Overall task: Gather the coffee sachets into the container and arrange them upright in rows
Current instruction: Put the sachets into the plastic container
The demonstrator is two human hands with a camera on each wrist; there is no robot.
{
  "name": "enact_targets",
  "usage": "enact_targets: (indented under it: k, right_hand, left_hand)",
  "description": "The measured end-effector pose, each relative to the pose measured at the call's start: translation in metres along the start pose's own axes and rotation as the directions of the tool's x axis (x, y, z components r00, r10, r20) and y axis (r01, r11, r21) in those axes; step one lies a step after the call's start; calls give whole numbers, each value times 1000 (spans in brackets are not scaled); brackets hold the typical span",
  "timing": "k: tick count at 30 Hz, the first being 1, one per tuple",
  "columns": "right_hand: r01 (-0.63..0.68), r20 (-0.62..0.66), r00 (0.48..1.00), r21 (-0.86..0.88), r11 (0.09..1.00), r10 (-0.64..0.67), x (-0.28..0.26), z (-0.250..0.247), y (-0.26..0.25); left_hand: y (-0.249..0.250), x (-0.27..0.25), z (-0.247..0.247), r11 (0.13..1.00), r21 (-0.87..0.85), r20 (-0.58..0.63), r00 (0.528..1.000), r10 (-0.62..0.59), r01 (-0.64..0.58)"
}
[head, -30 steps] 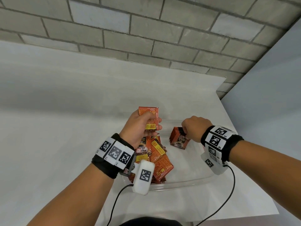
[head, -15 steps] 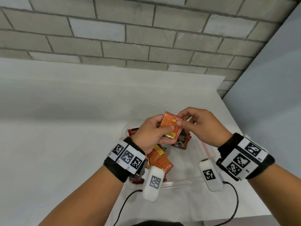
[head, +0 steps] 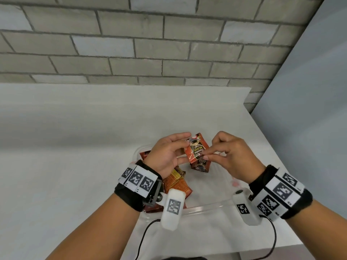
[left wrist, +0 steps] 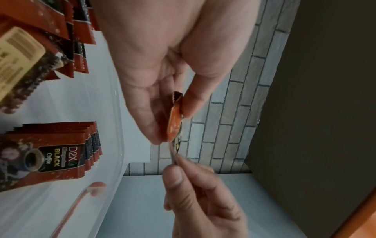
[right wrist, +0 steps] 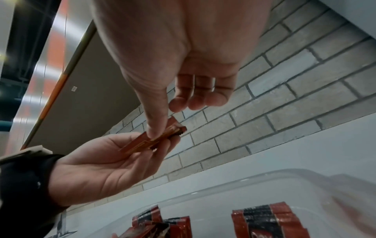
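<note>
Both hands pinch one coffee sachet between them, above the clear container. The left hand holds it with thumb on top and fingers underneath, the palm turned up; the right hand nips the sachet's right edge between thumb and forefinger, its other fingers curled loosely and touching nothing. The sachet faces up toward the head camera, tilted, with its printed front showing a coffee cup and the word BLACK (upside down from this angle). From the left wrist view the same sachet appears edge-on, clamped between the left thumb and fingers, with the right hand's fingertips meeting its lower end.

Inside the container, a stack of sachets stands upright, directly below the held one; the left wrist view shows this stack as several packets pressed front to back. A loose pile of sachets lies flat and overlapping at the container's left side, partly hidden under the left wrist. One more sachet leans near the far left corner.

The container sits on a white table set against a grey brick wall.
</note>
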State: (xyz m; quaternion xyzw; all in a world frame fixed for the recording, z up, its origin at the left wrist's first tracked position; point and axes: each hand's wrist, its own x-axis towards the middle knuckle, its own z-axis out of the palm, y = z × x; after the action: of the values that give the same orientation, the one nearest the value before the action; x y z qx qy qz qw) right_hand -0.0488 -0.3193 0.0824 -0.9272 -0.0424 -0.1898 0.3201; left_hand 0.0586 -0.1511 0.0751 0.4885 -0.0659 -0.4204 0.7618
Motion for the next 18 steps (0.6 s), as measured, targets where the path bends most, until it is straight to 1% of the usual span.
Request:
enact_targets:
  k: [4, 8, 10, 12, 13, 14, 15, 16, 17, 18]
  right_hand:
    - [46, 22, 999, -24, 999, -45, -7, -1, 8]
    - [13, 39, 999, 3, 1000, -13, -12, -4, 15]
    - [-58, 20, 998, 43, 997, 57, -12, -7, 14]
    - [-208, -12, 977, 145, 967, 212, -10, -10, 10]
    - [-302, -8, 950, 229, 925, 312, -8, -9, 7]
    - [-401, 24, 908, 341, 851, 418, -6, -8, 3]
    - [-489, 87, 855, 461, 740, 511, -5, -6, -1]
    - [-547, 153, 808, 556, 626, 569, -3, -4, -5]
    - [-571, 197, 782, 607, 552, 592, -2, -3, -7]
    - [-576, 214, 777, 620, 532, 592, 0, -4, -9]
  left_hand:
    - [-3, 0, 2, 1000, 22, -3, 1000, 13, -13]
    - [-6, 1, 2, 997, 76, -47, 998, 28, -25]
    - [-5, 1, 2, 992, 119, -58, 997, 41, -33]
    - [-4, 1, 2, 991, 131, -59, 998, 35, -27]
    - [-4, 1, 3, 991, 133, -58, 998, 30, -22]
    - [-4, 2, 4, 991, 135, -60, 998, 31, -22]
    - [-5, 2, 5, 990, 137, -65, 997, 34, -25]
    - [-6, 2, 7, 989, 141, -75, 996, 41, -30]
    - [-7, 2, 9, 988, 150, -92, 995, 50, -36]
    - [-8, 3, 10, 985, 168, -113, 992, 60, -40]
